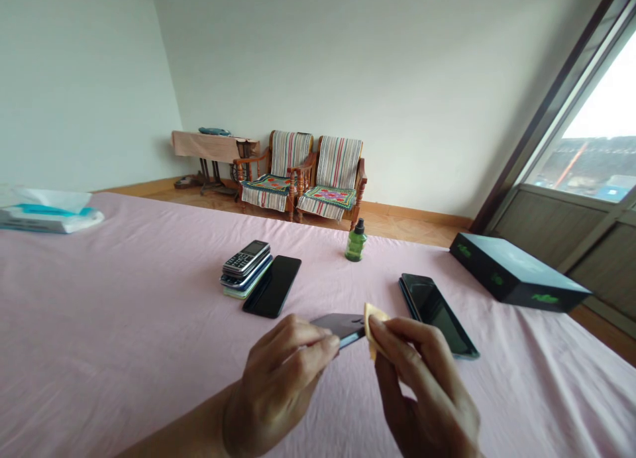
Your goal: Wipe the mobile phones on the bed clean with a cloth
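My left hand point(283, 378) is closed on a dark smartphone point(338, 325), held flat above the pink tablecloth point(124, 299). My right hand point(422, 385) pinches a small yellow cloth point(371, 315) against the phone's right end. A stack of two phones point(437, 312) lies just right of my hands. Ahead to the left sit a black phone point(273, 286) and a pile of phones with a keypad handset on top point(246, 266).
A small green bottle point(356, 240) stands behind the phones. A black box point(517, 272) lies at the far right edge. A pack of wipes point(47, 213) rests at the far left. Two striped wooden chairs point(303, 176) and a side table point(213, 146) stand by the wall.
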{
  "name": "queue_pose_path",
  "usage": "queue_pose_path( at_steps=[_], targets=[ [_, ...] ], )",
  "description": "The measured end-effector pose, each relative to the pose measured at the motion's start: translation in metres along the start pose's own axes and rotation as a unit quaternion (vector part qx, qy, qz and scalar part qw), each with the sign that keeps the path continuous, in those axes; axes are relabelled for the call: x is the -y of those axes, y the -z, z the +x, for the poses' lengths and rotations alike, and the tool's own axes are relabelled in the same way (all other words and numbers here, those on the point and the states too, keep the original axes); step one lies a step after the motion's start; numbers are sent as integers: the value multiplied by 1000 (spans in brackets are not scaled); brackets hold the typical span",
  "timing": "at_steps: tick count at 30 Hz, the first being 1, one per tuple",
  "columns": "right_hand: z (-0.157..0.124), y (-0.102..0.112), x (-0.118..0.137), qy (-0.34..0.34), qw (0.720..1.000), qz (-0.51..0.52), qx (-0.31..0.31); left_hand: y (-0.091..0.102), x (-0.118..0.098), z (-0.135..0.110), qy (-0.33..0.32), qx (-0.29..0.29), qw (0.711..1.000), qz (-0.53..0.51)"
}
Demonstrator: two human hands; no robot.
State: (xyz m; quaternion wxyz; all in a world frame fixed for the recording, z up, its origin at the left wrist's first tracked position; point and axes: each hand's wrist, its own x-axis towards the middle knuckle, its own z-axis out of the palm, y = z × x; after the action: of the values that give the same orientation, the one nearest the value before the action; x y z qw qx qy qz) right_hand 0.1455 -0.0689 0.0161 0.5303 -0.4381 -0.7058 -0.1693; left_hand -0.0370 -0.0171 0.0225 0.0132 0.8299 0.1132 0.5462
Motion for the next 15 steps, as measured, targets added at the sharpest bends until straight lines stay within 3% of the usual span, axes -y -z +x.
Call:
queue_pose_path(
  at_steps=[7,15],
  targets=[
    [-10,-10,13,34,999,18,2,2,2,-6,-13,23,1000,2],
    [12,2,-14,-46,998,48,2,7,1,5,-2,-7,999,43]
  ],
)
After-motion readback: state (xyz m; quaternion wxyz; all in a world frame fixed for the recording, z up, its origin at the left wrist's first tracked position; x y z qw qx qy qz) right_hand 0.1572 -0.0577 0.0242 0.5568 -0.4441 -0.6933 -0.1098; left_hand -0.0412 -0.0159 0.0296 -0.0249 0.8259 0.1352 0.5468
